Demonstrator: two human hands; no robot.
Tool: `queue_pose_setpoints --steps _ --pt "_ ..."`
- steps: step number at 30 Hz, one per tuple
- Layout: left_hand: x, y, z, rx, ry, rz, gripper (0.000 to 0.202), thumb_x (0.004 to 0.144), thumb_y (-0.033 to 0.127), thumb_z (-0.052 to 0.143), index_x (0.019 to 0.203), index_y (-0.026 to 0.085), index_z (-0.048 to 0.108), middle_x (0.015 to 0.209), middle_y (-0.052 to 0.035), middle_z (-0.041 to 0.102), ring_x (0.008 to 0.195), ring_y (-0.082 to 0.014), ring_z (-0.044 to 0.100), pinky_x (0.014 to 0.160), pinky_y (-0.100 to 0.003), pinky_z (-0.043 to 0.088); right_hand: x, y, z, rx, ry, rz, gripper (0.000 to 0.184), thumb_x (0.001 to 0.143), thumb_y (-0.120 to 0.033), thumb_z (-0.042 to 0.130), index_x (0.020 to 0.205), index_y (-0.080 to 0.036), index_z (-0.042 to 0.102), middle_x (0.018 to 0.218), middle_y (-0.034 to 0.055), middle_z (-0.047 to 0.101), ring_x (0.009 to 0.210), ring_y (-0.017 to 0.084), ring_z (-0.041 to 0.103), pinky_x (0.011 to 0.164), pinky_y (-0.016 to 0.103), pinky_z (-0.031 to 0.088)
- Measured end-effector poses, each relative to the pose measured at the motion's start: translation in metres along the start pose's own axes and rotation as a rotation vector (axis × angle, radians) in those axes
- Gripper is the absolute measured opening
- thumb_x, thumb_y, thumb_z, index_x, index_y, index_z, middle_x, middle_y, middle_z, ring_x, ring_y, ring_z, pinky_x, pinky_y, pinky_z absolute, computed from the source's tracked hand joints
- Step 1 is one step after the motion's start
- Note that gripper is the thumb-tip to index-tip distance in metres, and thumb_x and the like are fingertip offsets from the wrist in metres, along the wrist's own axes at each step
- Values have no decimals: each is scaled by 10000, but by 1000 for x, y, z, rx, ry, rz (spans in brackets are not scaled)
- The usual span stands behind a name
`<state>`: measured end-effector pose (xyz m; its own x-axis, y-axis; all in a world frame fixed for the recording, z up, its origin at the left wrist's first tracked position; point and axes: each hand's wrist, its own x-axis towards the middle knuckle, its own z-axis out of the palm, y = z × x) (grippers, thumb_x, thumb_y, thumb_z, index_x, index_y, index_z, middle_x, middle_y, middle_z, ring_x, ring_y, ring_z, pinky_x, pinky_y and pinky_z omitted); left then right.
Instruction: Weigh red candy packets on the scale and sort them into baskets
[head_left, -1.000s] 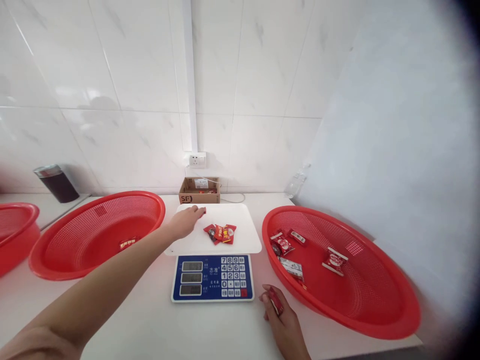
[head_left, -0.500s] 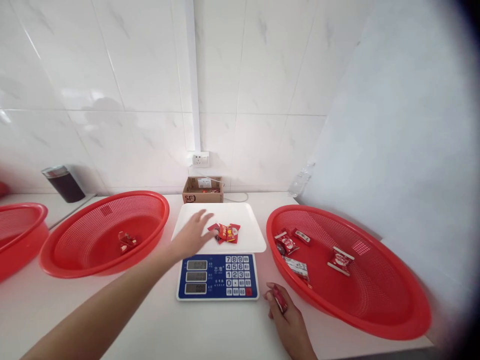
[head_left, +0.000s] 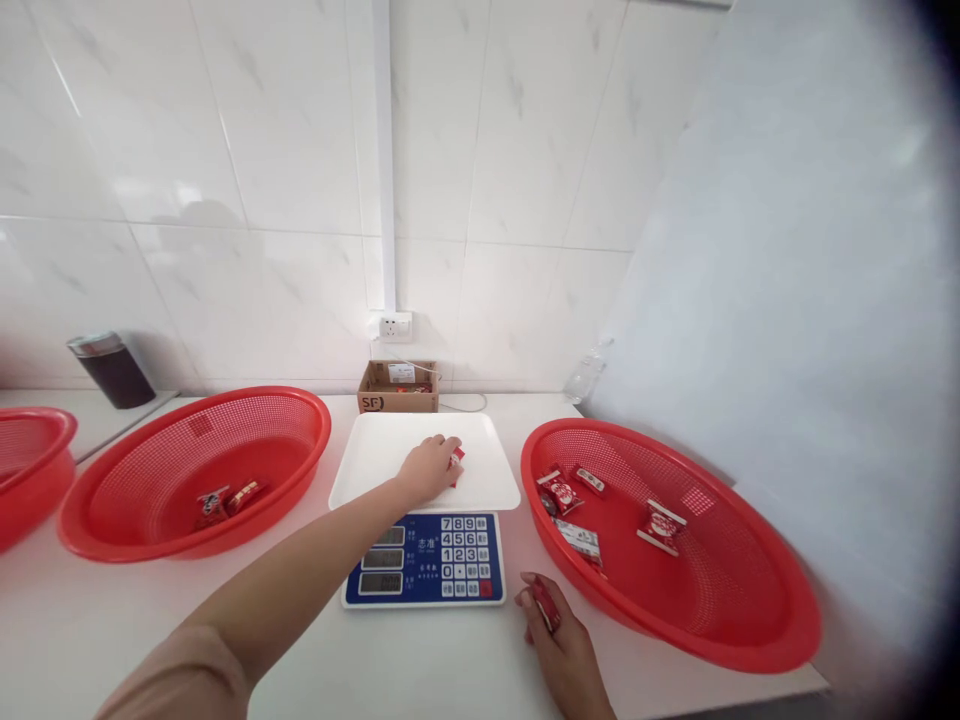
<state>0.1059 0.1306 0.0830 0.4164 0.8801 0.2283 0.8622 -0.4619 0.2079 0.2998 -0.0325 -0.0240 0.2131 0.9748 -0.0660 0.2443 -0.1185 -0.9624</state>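
Note:
My left hand [head_left: 429, 468] is on the white weighing tray [head_left: 367, 465] of a scale, its fingers closed over small red candy packets [head_left: 456, 458]. Only a bit of red wrapper shows past the fingertips; the palm hides the others. Below the tray, the scale's blue keypad panel [head_left: 429, 590] has its displays partly covered by my left forearm. My right hand [head_left: 566, 650] rests on the table right of the panel, with its fingers curled round a red wrapped candy [head_left: 546, 606].
At right, a red basket [head_left: 750, 640] holds several red packets and a silvery one [head_left: 581, 540]. The left red basket [head_left: 112, 540] holds a few red packets [head_left: 244, 495]. Behind the tray stands a cardboard box [head_left: 397, 402]; a dark jar [head_left: 116, 375] and a clear bottle [head_left: 589, 372] are near the wall.
My left hand has moved from hovering open beside the packets to closing over them on the tray. My right hand still holds its candy. The view has shifted slightly.

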Motion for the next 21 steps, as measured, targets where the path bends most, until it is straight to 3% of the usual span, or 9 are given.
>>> queue_pose_setpoints --steps 3,6,12,15,18,21 --pt "1 -8 -6 -25 69 -11 317 781 160 457 1084 207 539 948 -50 564 873 -163 560 788 -263 443 0 -1 0 -2 4 2 527 736 -587 497 1056 -173 553 757 29 653 568 150 555 581 260 478" --pt "-6 -22 -24 -25 156 -41 300 793 133 425 1060 199 545 963 -53 546 865 -146 555 793 -242 442 -1 1 0 -16 0 8 534 743 -593 482 1064 -171 543 773 30 651 560 144 546 580 257 475" --pt "-42 -79 -88 61 325 -218 334 850 228 345 1135 208 517 1086 -94 521 994 -224 520 797 -329 448 0 -1 -1 -57 -19 18 532 748 -597 470 1064 -174 533 744 24 646 568 146 546 579 250 469" --pt "-68 -112 -112 145 322 -381 389 862 319 319 1203 212 472 1120 -121 527 1038 -282 506 780 -393 456 0 1 -1 -45 -2 23 508 740 -592 488 1040 -183 510 815 40 658 557 143 551 597 268 477" --pt "-97 -130 -115 300 344 -466 516 841 431 370 1297 190 379 1273 -156 450 1205 -345 376 936 -521 345 -3 5 1 -10 113 -25 459 745 -579 495 995 -195 459 813 41 655 560 147 556 610 282 477" --pt "-130 -125 -95 340 519 -326 549 837 446 402 1308 169 359 1383 -148 341 1315 -325 214 1049 -535 179 -11 1 2 -17 204 -117 375 778 -549 472 933 -209 460 815 43 650 618 159 583 640 281 474"
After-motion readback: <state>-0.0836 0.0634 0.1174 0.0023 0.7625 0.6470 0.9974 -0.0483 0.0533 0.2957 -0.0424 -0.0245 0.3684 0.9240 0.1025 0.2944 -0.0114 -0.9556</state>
